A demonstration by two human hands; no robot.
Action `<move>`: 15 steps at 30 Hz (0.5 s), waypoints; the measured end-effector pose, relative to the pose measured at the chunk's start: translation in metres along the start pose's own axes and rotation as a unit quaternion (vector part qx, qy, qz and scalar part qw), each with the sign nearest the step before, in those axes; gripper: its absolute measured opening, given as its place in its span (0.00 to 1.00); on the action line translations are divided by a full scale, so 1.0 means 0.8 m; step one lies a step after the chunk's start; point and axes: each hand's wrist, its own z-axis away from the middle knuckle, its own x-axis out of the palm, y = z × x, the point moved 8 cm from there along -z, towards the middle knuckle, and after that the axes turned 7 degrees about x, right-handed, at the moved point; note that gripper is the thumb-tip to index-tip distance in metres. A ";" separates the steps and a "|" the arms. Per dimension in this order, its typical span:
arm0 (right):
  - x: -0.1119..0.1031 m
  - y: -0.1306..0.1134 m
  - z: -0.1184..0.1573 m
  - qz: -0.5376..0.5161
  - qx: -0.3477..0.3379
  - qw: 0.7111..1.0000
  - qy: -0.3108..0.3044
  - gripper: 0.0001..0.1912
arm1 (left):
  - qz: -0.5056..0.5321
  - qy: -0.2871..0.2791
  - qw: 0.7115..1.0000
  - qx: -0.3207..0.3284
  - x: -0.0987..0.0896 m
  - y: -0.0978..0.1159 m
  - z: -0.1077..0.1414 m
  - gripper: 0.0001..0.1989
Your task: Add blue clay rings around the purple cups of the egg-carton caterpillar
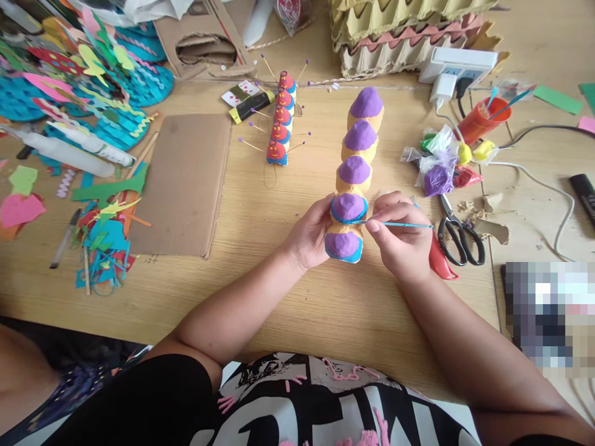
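fingers (321,211) hold painted strip (354,172) well off cardboard's (185,184) edge.

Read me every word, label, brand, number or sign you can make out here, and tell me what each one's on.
No word or brand reads clearly.
Shirt: large pale letters, partly cut off; no sure word.
White card: red marks, too small to name.
Tabletop, by the cardboard sheet: handwritten marks, too small to read surely.
White tube: print too small.
Purple-topped strip: no lettering visible.
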 end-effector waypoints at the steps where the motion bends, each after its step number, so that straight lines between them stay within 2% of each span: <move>1: 0.000 0.001 -0.001 0.000 0.006 1.000 0.002 0.15 | -0.004 0.003 1.000 -0.002 0.000 0.000 0.000 0.25; 9: -0.002 0.001 -0.003 0.025 0.028 0.999 0.033 0.22 | 0.005 0.015 1.000 -0.016 0.000 -0.004 0.001 0.25; 15: -0.001 0.002 -0.002 0.027 0.027 0.999 0.033 0.21 | 0.009 0.002 1.000 -0.020 0.000 -0.004 0.002 0.21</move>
